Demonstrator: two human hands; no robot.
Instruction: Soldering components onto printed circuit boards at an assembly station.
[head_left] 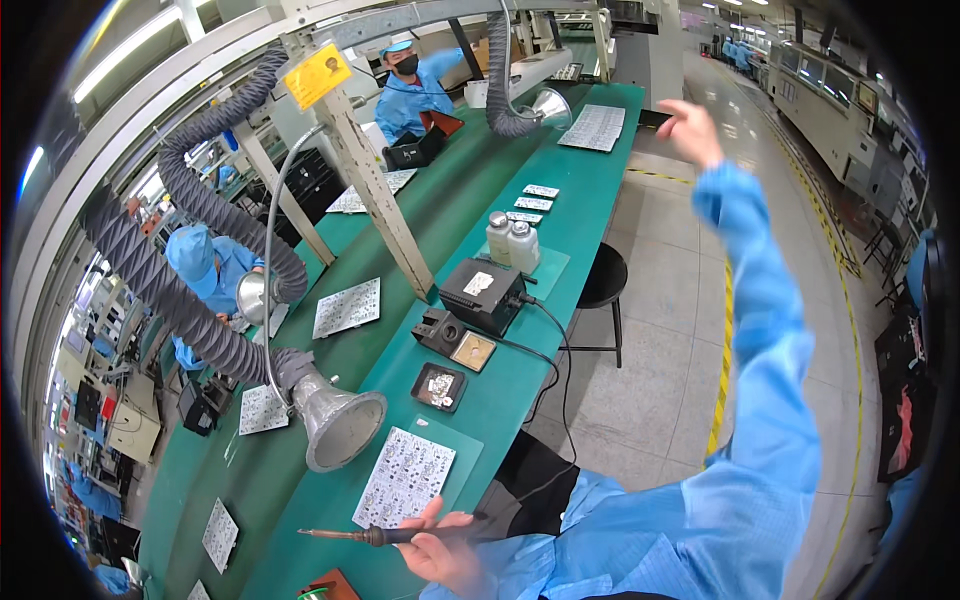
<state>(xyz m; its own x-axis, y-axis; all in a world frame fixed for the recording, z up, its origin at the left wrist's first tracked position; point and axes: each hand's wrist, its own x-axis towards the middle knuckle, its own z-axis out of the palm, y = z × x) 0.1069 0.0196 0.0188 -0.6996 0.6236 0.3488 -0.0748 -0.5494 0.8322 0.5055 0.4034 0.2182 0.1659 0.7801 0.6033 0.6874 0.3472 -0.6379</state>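
My left hand [440, 555] is at the bottom of the view, closed around the dark handle of a soldering iron [376, 536]. The iron lies almost level, its thin metal tip pointing left over the bench. Just beyond that hand, a white circuit board panel [405, 478] with many small dark parts rests on a green mat [468, 462]. My right arm reaches far out at the upper right. My right hand [690, 135] is raised over the aisle, fingers apart and partly bent, with nothing visible in it.
Along the green bench stand a black soldering station [484, 297], an iron stand [438, 328], a small parts tray [438, 388] and two white bottles [512, 242]. A fume-duct funnel [345, 425] hangs left of the panel. A black stool [603, 275] stands right. Co-workers sit across the belt.
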